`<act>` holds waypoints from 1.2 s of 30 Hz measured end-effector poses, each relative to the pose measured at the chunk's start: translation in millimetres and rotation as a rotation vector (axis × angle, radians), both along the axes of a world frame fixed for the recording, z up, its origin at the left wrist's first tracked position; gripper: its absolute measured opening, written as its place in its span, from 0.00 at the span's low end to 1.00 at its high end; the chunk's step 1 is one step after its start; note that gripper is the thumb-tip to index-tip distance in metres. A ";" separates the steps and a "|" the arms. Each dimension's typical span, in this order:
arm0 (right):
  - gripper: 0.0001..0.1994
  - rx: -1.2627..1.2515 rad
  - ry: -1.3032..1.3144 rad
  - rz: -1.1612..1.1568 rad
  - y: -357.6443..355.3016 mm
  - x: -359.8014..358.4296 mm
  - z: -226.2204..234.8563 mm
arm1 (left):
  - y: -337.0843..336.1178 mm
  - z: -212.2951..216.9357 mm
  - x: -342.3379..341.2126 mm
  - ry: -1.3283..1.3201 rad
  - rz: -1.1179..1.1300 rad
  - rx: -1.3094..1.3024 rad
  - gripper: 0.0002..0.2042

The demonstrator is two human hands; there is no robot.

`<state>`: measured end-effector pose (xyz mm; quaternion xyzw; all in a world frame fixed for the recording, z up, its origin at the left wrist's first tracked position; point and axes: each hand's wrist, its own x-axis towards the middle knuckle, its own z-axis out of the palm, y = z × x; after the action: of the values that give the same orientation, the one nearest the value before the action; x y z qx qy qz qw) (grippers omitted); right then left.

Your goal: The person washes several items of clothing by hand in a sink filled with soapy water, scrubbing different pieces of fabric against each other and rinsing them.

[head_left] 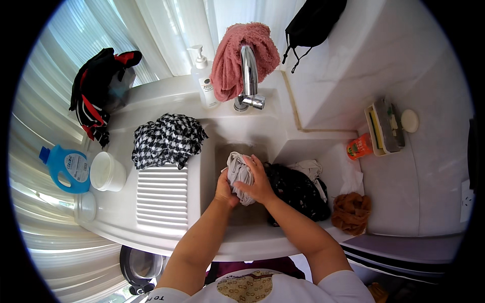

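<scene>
Over the sink basin [237,214] I hold a bunched-up light grey cloth [239,177] between both hands. My left hand [224,190] cups it from the left and below, fingers partly hidden behind it. My right hand [260,183] presses on its right side with the fingers curved around it. Just right of my right hand, a dark patterned garment [298,194] hangs over the basin's right edge, with a pale cloth [309,169] behind it. A black-and-white checked cloth [167,140] lies heaped left of the basin, above the ribbed washboard [161,199].
A chrome faucet [249,70] with a pink towel [237,60] draped on it stands behind the basin, beside a white pump bottle [204,81]. At left are a blue detergent jug [68,167] and white tub [107,171]. A brown cloth [351,213] lies at right, below a wall-mounted holder [384,126].
</scene>
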<state>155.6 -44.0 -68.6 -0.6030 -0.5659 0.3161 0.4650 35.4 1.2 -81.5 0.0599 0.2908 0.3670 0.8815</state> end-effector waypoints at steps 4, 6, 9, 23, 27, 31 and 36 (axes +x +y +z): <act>0.26 0.187 -0.142 -0.199 7.0 -28.1 -9.5 | -8.3 2.5 3.8 0.006 0.054 0.127 0.21; 0.22 0.195 -0.104 -0.255 10.3 -30.2 -16.9 | -9.0 1.7 -1.9 0.086 0.013 0.110 0.20; 0.17 0.145 -0.066 -0.292 10.6 -32.4 -12.3 | -8.3 -6.2 -1.5 0.206 0.080 0.052 0.19; 0.09 -0.534 0.151 -0.334 22.4 76.2 -70.9 | 16.3 -9.3 -28.3 1.456 0.017 0.670 0.26; 0.22 -0.003 -0.470 0.083 2.4 31.7 -62.1 | 9.5 -57.4 -25.4 1.437 -0.232 0.667 0.36; 0.33 -0.396 -0.900 0.516 -21.7 -15.2 -65.7 | 7.8 -67.4 -18.5 1.289 -0.217 0.343 0.37; 0.23 -0.372 -1.073 0.160 -10.5 -5.2 -119.0 | -2.2 -9.5 -9.3 0.792 -0.150 -0.166 0.35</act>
<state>150.4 -54.5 -187.6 -0.7058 -0.7016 0.0941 -0.0267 26.1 -1.0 -91.0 0.1463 0.6311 0.2255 0.7277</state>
